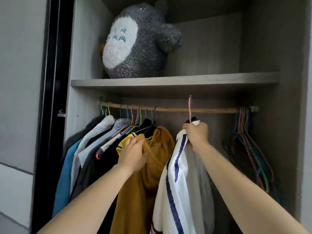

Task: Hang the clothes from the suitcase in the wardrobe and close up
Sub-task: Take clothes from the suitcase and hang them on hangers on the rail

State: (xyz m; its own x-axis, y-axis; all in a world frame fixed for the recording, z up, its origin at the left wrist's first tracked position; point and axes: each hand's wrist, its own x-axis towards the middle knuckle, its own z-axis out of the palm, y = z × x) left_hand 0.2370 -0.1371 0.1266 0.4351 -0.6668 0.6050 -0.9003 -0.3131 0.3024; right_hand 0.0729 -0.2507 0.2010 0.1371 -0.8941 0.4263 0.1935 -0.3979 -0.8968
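A white garment with dark blue stripes (182, 179) hangs from a pink hanger (190, 107). My right hand (196, 135) grips the garment's top together with the hanger's neck. The hanger's hook stands up in front of the wooden rail (194, 109), its tip above it. My left hand (135, 154) rests on the mustard-brown garment (152, 174) hanging just left, its fingers pressed into the cloth. Several more clothes (94, 146) hang packed along the rail's left part. The suitcase is out of view.
Several bare coloured hangers (248, 141) hang at the rail's right end. A grey shelf (168, 81) above the rail bears a large grey-and-white plush toy (135, 43). A dark wardrobe door edge (50, 98) stands at left; the wardrobe's side wall (290, 98) rises at right.
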